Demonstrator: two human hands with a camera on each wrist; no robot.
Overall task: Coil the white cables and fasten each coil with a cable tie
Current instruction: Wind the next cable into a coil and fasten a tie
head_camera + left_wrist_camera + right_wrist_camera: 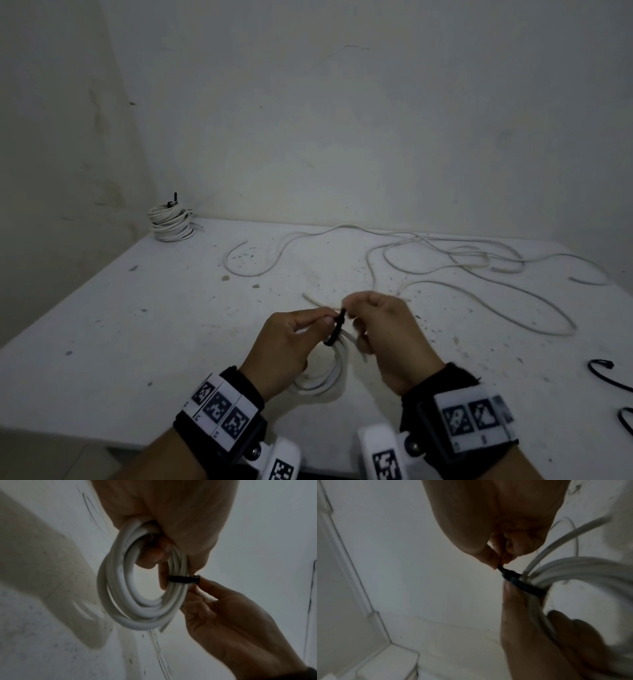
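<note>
A white cable coil (pixel 322 373) (pixel 120 588) (pixel 583 569) hangs in front of me above the table (pixel 144 308). My left hand (pixel 291 346) (pixel 164 520) grips the coil, its fingers through the loops and thumb on the strands. A black cable tie (pixel 337 327) (pixel 183 580) (pixel 527 585) wraps the bundle. My right hand (pixel 383 335) (pixel 496 555) pinches the tie's end between thumb and forefinger, right beside the left thumb. Loose white cables (pixel 445 260) sprawl over the table's far right.
A stack of tied white coils (pixel 170 221) stands at the table's back left corner by the wall. Spare black cable ties (pixel 613 380) lie at the right edge. Bare walls close off the back and left.
</note>
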